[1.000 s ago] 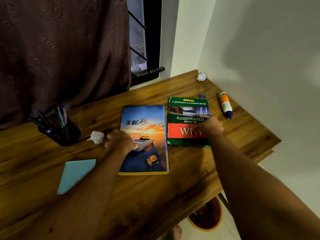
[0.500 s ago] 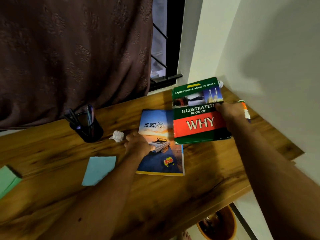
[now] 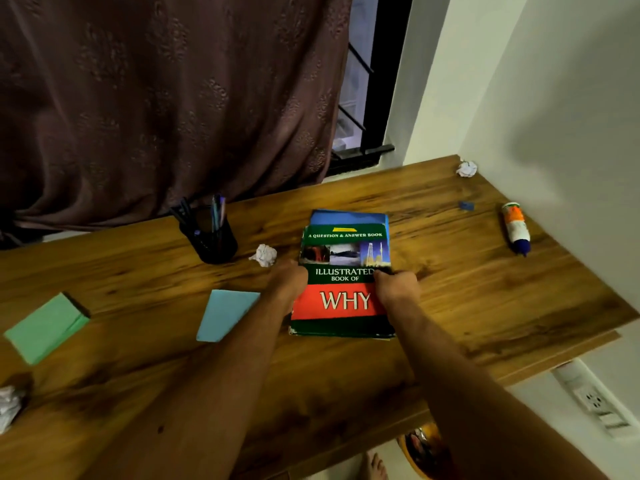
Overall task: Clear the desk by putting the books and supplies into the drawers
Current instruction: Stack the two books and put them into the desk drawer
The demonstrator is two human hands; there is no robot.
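We saw a black pen cup [image 3: 211,242] on the wooden desk [image 3: 485,306] holding several pens upright. The green-and-red book [image 3: 343,271], titled "Illustrated Book of Why", lay stacked on a blue book [image 3: 346,217] at the desk's middle. The left hand [image 3: 287,282] gripped the stack's left edge; the right hand [image 3: 396,287] gripped its right edge.
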